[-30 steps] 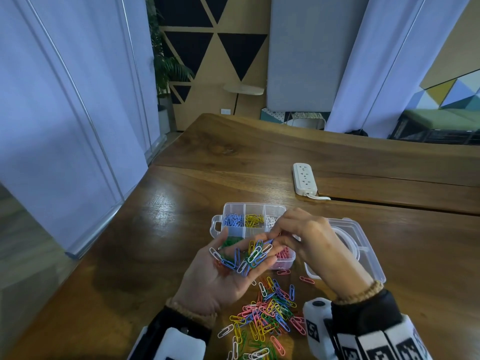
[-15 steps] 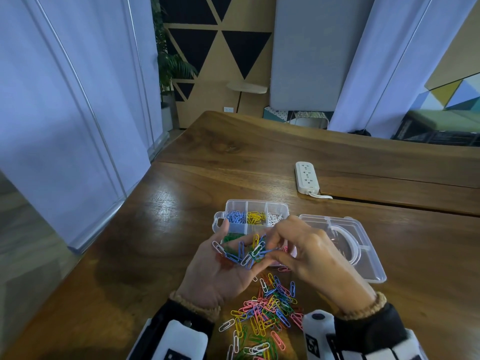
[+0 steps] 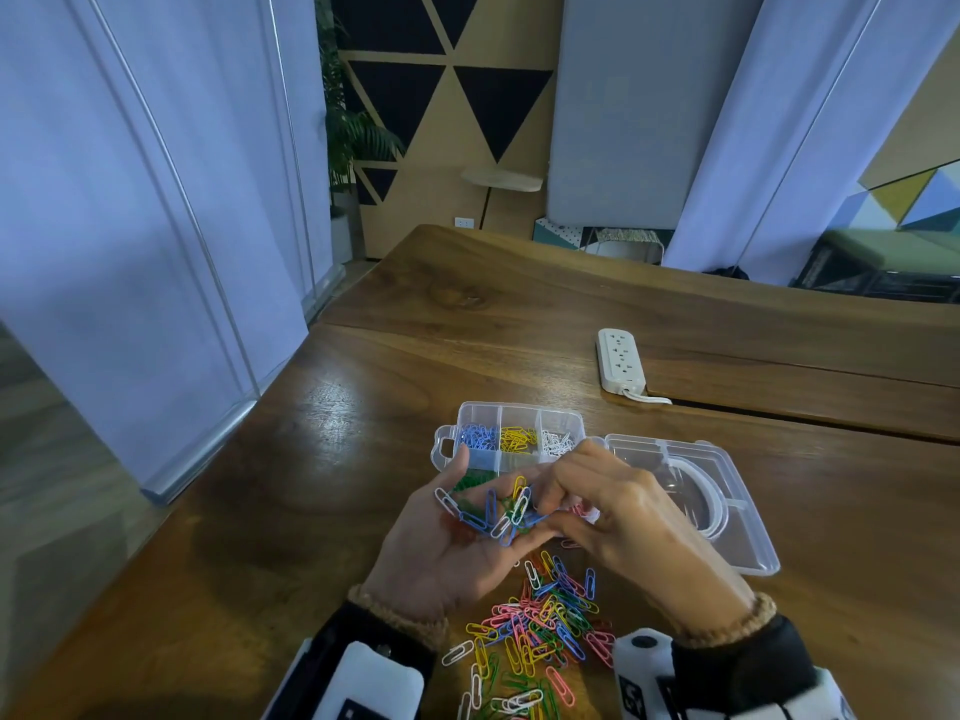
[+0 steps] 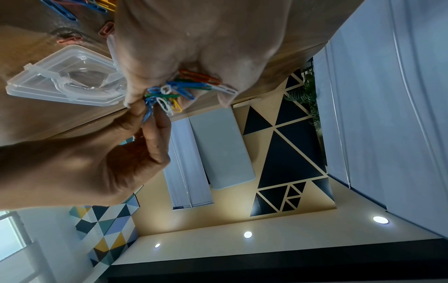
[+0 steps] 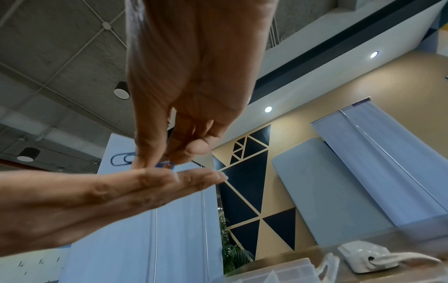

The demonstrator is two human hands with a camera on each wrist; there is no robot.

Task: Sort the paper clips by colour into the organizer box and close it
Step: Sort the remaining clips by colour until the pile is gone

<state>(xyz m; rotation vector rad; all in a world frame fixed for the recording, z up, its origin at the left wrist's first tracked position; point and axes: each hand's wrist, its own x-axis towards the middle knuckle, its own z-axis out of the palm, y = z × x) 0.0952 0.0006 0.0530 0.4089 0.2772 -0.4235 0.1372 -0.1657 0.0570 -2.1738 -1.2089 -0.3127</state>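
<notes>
Right hand (image 3: 631,517) pinched a blue wire paper clip (image 4: 148,112) from the mixed-colour clips (image 3: 491,509) cupped in the flat, palm-up left hand (image 3: 457,550), above the clear plastic organizer box (image 3: 511,440), its lid (image 3: 727,517) open; loose coloured clips (image 3: 540,626) lay on the wooden desk (image 3: 322,485).

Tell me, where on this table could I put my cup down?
Bare wood lies left of the box, out to the table edge, and right of the lid, below the power strip. It is crowded by the clip pile under both hands.
</notes>
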